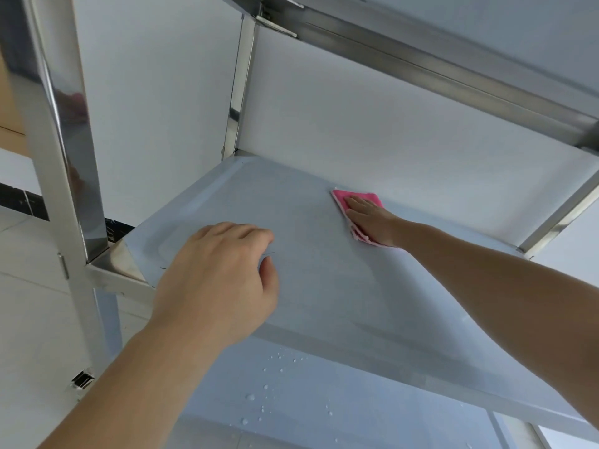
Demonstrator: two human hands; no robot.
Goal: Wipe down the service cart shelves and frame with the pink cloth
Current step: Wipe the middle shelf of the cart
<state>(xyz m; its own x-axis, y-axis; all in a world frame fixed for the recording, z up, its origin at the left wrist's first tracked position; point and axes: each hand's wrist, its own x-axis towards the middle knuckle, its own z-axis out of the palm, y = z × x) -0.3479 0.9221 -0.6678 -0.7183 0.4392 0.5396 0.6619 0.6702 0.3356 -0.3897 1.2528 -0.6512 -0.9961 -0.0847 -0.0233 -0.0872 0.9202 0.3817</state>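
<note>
Wiping is mid-task, judging by the shelves. Left to right:

Front-left frame post: polished steel, shows reflections; can't tell whether it's been wiped. Floor tiles visible past it.

Left hand: over the front-left part of the middle shelf, fingers loosely curled, holding nothing. Fingertips look to be touching or just above the shelf surface, probably bracing; can't tell contact for sure.

Middle shelf: looks dry and matte, no droplets visible, only a faint streak near the front edge. My read is that most of this surface is done or in progress.

Lower shelf: water droplets scattered on it, so that one is not yet wiped.

Rear-left post and the underside rail of the top shelf: state unknown, no way to judge from here.

Pink cloth: lies flat on the middle shelf toward the rear right, near the back wall. Well apart from the left hand.

Right hand: arm stretched in, palm down with fingers straight, pressing on top of the cloth. Cloth edges show beyond the fingertips and beside the wrist.

Remaining, as I judge it: far-right rear of this shelf, the lower shelf, frame posts and rails. Top shelf surface is out of view.
</note>
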